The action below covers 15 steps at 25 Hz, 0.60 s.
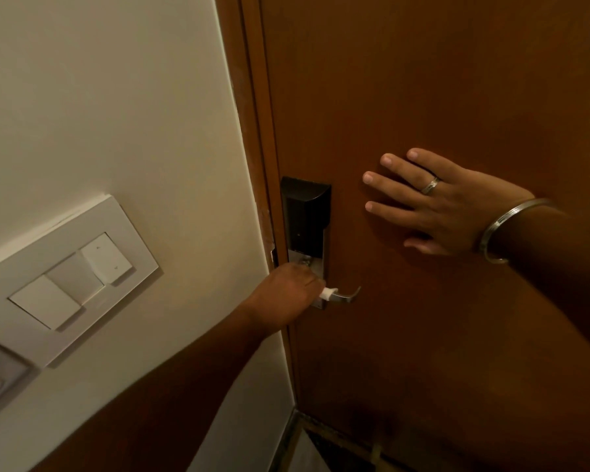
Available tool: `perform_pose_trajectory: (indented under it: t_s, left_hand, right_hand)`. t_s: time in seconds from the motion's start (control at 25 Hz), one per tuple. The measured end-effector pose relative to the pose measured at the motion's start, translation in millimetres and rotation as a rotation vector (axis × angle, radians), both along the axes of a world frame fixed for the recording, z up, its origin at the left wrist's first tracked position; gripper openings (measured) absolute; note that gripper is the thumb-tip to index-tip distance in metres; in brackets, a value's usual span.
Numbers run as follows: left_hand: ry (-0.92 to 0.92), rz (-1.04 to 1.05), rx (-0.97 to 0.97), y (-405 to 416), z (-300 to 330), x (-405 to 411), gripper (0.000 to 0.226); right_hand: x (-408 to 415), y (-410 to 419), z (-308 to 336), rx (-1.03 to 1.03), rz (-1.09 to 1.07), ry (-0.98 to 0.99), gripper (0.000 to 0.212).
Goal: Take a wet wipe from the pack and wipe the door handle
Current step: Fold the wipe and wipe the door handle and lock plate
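Clamped around the inner end of the door handle [343, 296] is the left hand [288, 291], fingers curled shut with a white wet wipe [328, 294] pinched between them and the metal. Only a small fold of the wipe peeks out past the knuckles; the rest is buried in the fist, and the fist also covers the handle's pivot, so just the hooked outer tip of the lever shows. The pack is nowhere in sight.

Now the surroundings, biggest first. The brown door [457, 97] fills the right half of the view, its bottom edge and the dark floor below too murky to read. The pale wall [99, 97] takes the left half, meeting the door at the brown frame [252, 97], with the left forearm crossing that seam. Flat on the door, well to the right of the handle, lies the right hand [443, 206], fingers spread and open, holding nothing, a bangle [501, 226] on the wrist and a ring [430, 185] on one finger. A white switch plate [65, 274] sits on the wall left of the forearm; another fitting at the lower left corner is cut off by the picture's edge. A dark lock body [305, 216] rises directly above the handle, crowding the fist from above.

Bare door lies between the handle's tip and the right hand, and below the lever too.
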<state>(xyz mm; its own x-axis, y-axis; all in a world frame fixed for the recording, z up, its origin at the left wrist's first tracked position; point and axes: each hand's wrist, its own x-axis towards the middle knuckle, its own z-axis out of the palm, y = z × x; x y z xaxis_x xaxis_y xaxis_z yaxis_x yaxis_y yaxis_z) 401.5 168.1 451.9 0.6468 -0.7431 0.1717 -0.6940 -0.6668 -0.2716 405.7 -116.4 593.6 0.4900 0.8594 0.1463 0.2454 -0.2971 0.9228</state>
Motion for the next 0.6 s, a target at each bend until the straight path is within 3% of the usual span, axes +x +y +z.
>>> perform_pose_trajectory:
  t_s: [0.12,0.28,0.44,0.6]
  left_hand:
    - [0.041,-0.072,-0.035,2.9,-0.2,0.9,0.034]
    - [-0.079,-0.047,-0.048,29.7,9.5,10.1,0.047]
    - [-0.088,-0.061,-0.048,10.2,7.5,4.8,0.032]
    - [-0.036,-0.079,-0.120,-42.5,-19.1,-22.2,0.061]
  right_hand:
    - [1.2,-1.0,1.5,0.009,0.007,0.001,0.080]
    - [2.1,-1.6,0.5,0.000,0.004,0.006,0.080]
    - [1.3,-1.8,0.2,-0.003,-0.002,0.006,0.081]
    - [0.4,-0.7,-0.7,-0.006,-0.001,-0.008,0.081]
